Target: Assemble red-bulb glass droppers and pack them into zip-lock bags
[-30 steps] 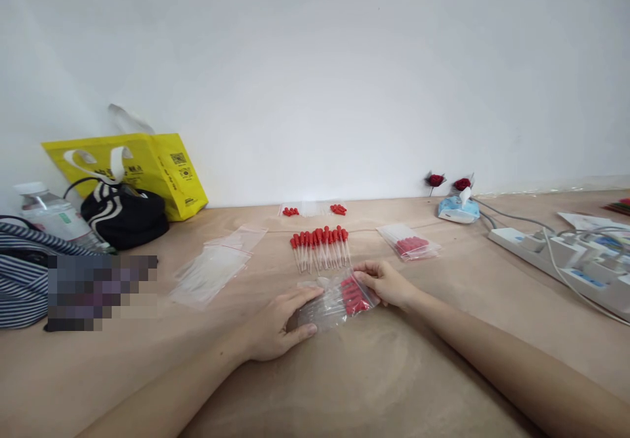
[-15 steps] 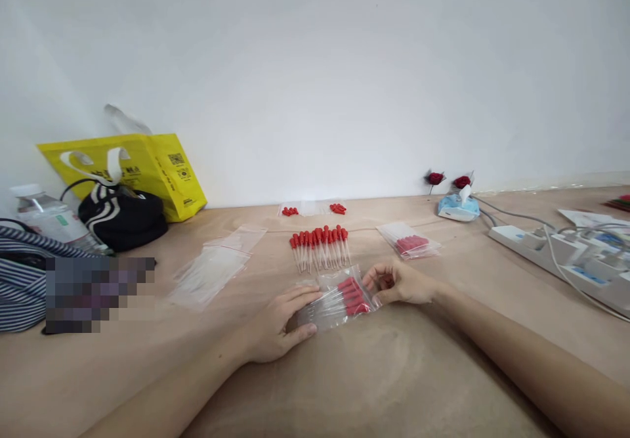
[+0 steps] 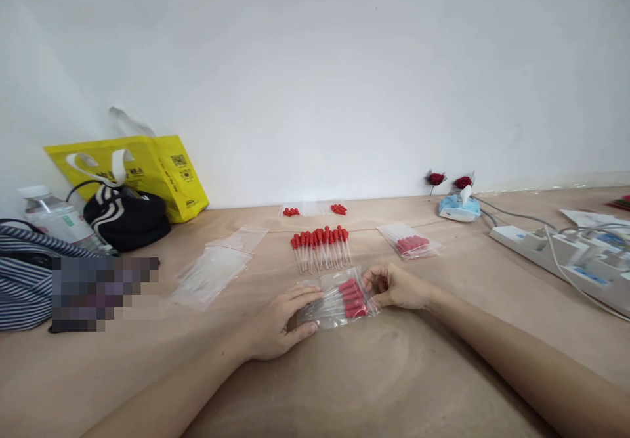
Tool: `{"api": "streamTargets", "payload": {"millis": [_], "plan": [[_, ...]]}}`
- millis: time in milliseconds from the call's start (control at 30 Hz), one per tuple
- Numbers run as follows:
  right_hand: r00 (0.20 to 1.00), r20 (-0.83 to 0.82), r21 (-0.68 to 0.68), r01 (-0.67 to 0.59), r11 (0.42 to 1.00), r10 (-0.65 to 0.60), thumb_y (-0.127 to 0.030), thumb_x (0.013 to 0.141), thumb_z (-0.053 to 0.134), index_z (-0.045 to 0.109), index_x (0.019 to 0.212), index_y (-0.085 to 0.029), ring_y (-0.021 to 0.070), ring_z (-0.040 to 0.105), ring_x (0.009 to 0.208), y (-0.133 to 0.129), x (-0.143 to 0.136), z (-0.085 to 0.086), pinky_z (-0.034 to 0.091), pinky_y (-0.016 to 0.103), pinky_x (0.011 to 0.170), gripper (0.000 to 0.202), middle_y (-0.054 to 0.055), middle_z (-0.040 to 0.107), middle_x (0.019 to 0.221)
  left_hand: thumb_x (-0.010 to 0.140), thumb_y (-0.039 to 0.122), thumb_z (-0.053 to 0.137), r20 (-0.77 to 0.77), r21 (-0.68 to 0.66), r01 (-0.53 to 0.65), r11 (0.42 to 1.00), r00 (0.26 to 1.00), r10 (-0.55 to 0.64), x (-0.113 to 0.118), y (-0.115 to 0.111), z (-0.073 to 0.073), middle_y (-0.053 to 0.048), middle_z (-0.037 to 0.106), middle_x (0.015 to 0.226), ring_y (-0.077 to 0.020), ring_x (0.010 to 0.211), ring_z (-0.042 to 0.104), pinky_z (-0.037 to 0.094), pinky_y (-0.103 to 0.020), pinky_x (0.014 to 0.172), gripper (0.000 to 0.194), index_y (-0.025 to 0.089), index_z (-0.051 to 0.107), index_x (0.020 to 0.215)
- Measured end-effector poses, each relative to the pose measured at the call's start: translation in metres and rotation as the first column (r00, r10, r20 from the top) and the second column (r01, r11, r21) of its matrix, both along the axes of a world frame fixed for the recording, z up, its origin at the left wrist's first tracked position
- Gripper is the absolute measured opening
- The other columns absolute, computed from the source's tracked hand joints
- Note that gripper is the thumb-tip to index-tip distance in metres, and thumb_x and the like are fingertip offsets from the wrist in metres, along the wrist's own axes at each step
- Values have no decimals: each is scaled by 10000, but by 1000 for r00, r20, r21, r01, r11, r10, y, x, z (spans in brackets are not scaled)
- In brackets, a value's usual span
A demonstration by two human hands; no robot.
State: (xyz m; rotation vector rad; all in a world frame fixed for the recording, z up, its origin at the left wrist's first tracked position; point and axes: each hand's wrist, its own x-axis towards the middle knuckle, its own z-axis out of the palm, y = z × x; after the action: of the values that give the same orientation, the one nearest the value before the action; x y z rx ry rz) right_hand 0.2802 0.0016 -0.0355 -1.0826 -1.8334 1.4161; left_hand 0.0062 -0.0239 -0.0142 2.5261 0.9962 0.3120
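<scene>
A clear zip-lock bag [image 3: 327, 311] with several red-bulbed droppers [image 3: 352, 297] inside lies on the table before me. My left hand [image 3: 281, 323] rests over the bag's left end, fingers stretched out and thumb apart. At the other end, my right hand [image 3: 396, 287] has its fingers curled and pinches the bag's right edge. Just beyond the bag, a row of loose droppers [image 3: 319, 247] lies side by side, red bulbs pointing away from me.
Flat clear bags [image 3: 216, 270] lie to the left; a filled bag [image 3: 411, 244] lies to the right. Small red bulbs [image 3: 338, 209] sit by the wall. A yellow bag [image 3: 184, 182], bottle [image 3: 56, 218] and black pouch [image 3: 130, 218] stand left; a tissue pack [image 3: 459, 209] and power strips [image 3: 566, 261] lie right.
Both hands and the bag between them stay in nearly the same place. The whole view has shifted very slightly.
</scene>
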Motion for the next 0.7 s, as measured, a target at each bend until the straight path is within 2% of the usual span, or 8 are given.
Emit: {"api": "streamTargets", "payload": {"millis": [67,167,233,367,433,567,700], "plan": [[1000,-7,-49,7,999,-7,-258,497,752,570,744,-144,53,457,505,2,4,1,352,175,447,327,-26,563,672,812,330,482,-2,-5,-3,1000,1000,3,0,0,1,-47,412,1321,-220,1218,342,288,-411,1007,459,229,399,1251],[989,63,-99,139,985,-133,-375,607,668,559,781,-143,48,410,436,5,4,2,307,181,394,310,-32,527,614,811,343,483,-1,-9,-1,1000,1000,1,1,-1,2,-43,411,1322,-224,1217,344,290,-422,1004,462,238,398,1253],[968,98,-46,236,971,-230,-416,644,628,553,794,-142,49,397,436,7,-2,1,315,189,410,321,-43,496,587,810,353,483,-4,-12,16,1000,1000,-16,2,0,4,-44,416,1319,-226,1215,348,292,-421,1002,465,240,399,1254],[919,89,96,376,921,-385,-401,621,653,540,802,-134,81,459,576,12,-18,-9,380,215,543,342,-26,507,655,810,357,485,-21,-30,55,998,998,-56,1,2,4,-46,406,1327,-229,1217,345,284,-418,1006,481,243,387,1267],[889,118,132,427,895,-442,-380,616,657,533,809,-133,95,465,590,15,-22,-16,379,228,558,338,-26,502,645,812,356,486,-15,-35,75,997,997,-76,0,3,3,-35,401,1332,-228,1221,340,280,-419,1008,483,258,377,1272],[942,110,80,308,948,-316,-404,630,626,510,638,-142,84,434,533,14,-21,-20,345,221,519,286,-33,488,569,808,359,494,13,-33,90,995,996,-90,-2,2,0,-23,415,1322,-228,1220,342,276,-416,1010,475,275,388,1264],[966,15,-20,258,966,-258,-499,643,581,417,605,-177,55,360,404,6,-17,-7,269,190,399,363,-74,421,461,802,381,496,70,-27,56,998,996,-54,-3,3,-1,-37,359,1355,-236,1225,330,276,-414,1007,475,272,399,1254]]}}
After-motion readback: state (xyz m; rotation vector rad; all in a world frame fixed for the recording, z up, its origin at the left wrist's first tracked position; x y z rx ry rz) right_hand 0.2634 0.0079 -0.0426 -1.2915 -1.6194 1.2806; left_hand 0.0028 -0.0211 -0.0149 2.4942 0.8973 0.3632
